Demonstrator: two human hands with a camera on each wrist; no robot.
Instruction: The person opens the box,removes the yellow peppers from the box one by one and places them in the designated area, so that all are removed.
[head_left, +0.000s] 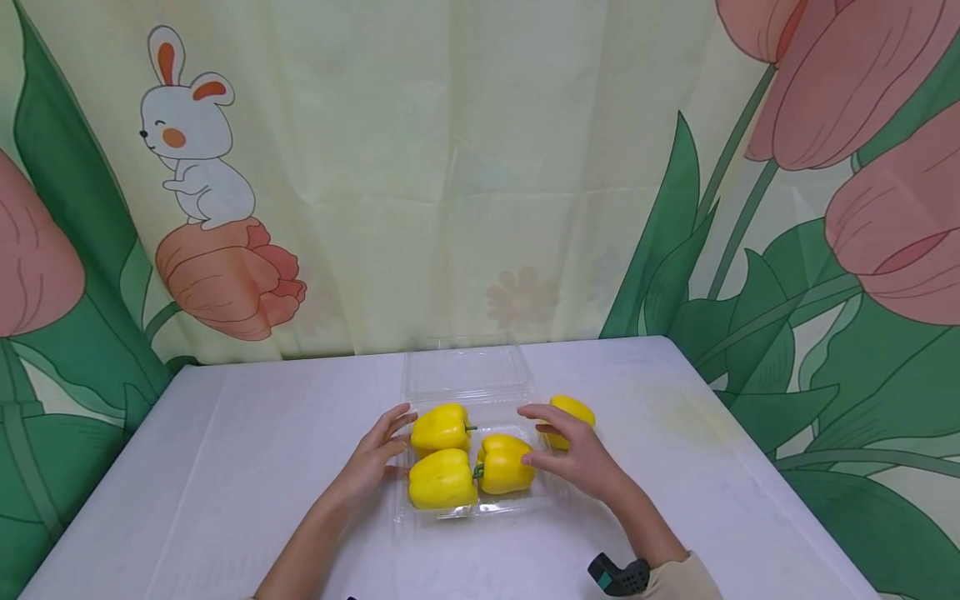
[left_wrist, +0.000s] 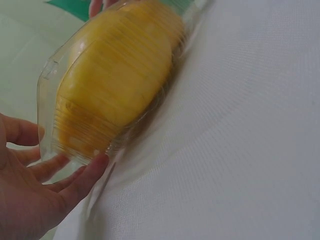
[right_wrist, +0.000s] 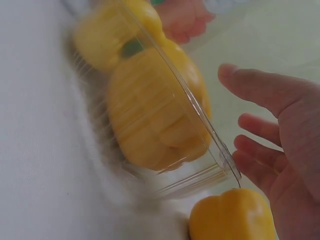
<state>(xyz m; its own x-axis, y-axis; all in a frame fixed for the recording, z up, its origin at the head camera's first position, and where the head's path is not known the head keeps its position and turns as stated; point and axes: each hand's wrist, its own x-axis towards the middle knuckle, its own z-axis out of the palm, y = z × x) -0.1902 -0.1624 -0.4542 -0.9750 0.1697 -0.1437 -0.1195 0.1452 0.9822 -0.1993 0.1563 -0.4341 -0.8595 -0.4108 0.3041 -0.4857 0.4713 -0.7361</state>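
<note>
A clear plastic clamshell box [head_left: 495, 415] lies with its lid [head_left: 467, 371] swung back. Inside are a yellow bell pepper [head_left: 441, 428] at the back left, another bell pepper [head_left: 442, 480] at the front left and a third bell pepper [head_left: 506, 465] at the front right. Outside, just right of the box, sits a fourth bell pepper [head_left: 572, 410], partly hidden by my right hand [head_left: 576, 450]. That hand hovers over the box's right edge, fingers spread and holding nothing. My left hand [head_left: 365, 468] touches the box's left wall with extended fingers, seen also in the left wrist view.
A white cloth covers the table [head_left: 247, 467]. Behind it hangs a curtain [head_left: 375, 183] printed with tulips and a rabbit. A dark strap device [head_left: 618, 575] is on the right wrist.
</note>
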